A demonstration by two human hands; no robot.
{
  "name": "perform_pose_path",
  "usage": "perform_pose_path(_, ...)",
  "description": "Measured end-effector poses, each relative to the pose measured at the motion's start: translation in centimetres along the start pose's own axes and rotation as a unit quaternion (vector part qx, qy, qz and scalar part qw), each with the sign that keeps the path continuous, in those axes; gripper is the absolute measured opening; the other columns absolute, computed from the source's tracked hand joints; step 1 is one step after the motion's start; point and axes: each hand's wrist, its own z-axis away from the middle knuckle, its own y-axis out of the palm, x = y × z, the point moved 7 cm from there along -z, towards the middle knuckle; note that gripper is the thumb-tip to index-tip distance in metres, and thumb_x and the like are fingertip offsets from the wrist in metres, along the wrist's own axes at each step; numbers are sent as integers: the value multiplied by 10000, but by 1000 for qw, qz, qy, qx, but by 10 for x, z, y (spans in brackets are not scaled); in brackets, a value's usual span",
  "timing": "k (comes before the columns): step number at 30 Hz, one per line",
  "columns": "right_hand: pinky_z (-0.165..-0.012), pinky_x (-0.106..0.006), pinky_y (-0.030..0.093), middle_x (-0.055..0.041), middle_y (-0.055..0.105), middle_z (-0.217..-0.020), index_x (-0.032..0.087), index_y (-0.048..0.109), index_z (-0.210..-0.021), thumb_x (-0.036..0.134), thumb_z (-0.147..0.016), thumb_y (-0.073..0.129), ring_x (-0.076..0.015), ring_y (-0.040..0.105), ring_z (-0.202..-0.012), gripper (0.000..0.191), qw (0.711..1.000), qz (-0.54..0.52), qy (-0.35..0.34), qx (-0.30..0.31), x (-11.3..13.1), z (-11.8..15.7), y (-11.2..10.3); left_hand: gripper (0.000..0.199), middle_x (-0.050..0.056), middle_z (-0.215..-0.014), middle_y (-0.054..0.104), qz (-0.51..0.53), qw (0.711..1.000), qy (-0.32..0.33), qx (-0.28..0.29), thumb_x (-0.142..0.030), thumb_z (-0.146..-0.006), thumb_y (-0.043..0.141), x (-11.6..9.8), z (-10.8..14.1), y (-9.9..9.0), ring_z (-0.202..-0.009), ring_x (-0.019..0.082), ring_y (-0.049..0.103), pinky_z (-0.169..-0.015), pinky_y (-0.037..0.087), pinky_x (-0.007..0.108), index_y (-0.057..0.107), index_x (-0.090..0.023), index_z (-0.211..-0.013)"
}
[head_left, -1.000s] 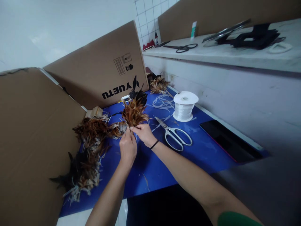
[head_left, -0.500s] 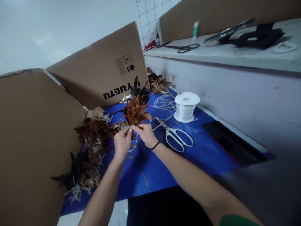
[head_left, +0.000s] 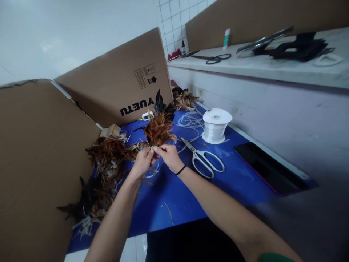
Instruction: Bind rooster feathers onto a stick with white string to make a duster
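Left hand point(head_left: 143, 161) shifted leftward, forearm swung out since second-ago frame; right hand point(head_left: 169, 157) nearly where it was
Both hands closed in pinch, thumbs and fingertips meeting at base of feather bunch point(head_left: 158, 131)
Feather bunch just above blue counter point(head_left: 174, 207), brown feathers fanning away from person
Scissors point(head_left: 193, 149) lying right of feather bunch; spool point(head_left: 215, 133) upright beyond; phone point(head_left: 268, 165) farther right; feather pile point(head_left: 107, 151) at left
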Motion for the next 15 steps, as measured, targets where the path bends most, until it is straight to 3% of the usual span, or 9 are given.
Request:
perform_pose_path(4, -513, -221, 342, 28, 503, -477, 149, 553, -502, 351, -762, 543, -91, 431, -493, 330, 999, 31, -5, 27, -10, -4, 4, 262, -34, -461, 459, -132, 989, 35, -58, -327, -825, 458, 0, 2, -8, -405, 82, 387, -458, 284, 210, 489, -178, -612)
perform_pose_path(8, -534, -221, 346, 30, 485, -486, 150, 544, -503, 317, -767, 520, -91, 420, -506, 313, 996, 76, -11, 50, -18, -6, 7, 245, -12, -491, 498, -217, 968, 51, -119, -266, -828, 450, 2, 5, -11, -451, 112, 445, -516, 304, 231, 472, -194, -595)
perform_pose_path(15, -491, -212, 302, 42, 449, -460, 149, 556, -504, 327, -738, 538, -85, 394, -480, 294, 993, 115, 5, 8, -28, -8, 4, 238, 26, -555, 538, -344, 929, 58, -125, -217, -858, 390, 10, 1, -5, -513, 144, 502, -545, 298, 240, 488, -189, -643)
